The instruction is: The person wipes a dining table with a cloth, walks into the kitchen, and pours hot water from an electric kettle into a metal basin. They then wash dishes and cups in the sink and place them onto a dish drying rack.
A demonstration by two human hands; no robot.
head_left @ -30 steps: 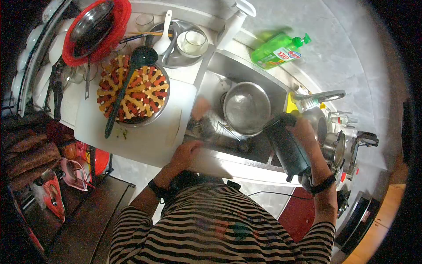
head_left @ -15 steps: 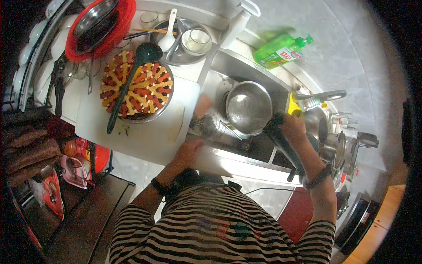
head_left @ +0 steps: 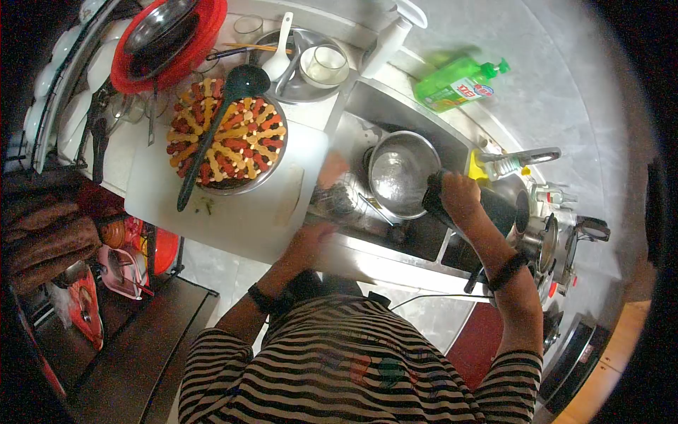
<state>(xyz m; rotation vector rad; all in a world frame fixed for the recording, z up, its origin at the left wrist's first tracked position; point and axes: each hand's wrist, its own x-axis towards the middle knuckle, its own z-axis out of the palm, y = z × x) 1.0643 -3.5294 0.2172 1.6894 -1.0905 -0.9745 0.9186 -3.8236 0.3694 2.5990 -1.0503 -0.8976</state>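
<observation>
My right hand (head_left: 460,199) is closed on a long black vessel, kettle-like in shape (head_left: 439,205), tilted at the right side of the sink. The vessel's end comes up to the rim of a round steel pot (head_left: 404,174) standing in the sink (head_left: 417,240). Inside the pot the bottom shines; I cannot make out whether liquid is there. My left hand (head_left: 311,244) is at the sink's front edge, beside the white cutting board (head_left: 247,230). Blur hides its fingers, and nothing is plainly seen in it.
On the board, a black ladle (head_left: 200,152) lies across a pan of colourful bone-shaped pieces (head_left: 244,141). Behind are a steel tray (head_left: 304,88) with a white rice spoon (head_left: 279,63) and a red basin (head_left: 212,32). Green soap bottle (head_left: 452,85) and faucet (head_left: 522,159) stand behind the sink.
The whole view has shifted slightly to the right. My right hand and the black vessel stay beside the pot, the vessel's angle changed a little. My left hand stays near the sink edge.
</observation>
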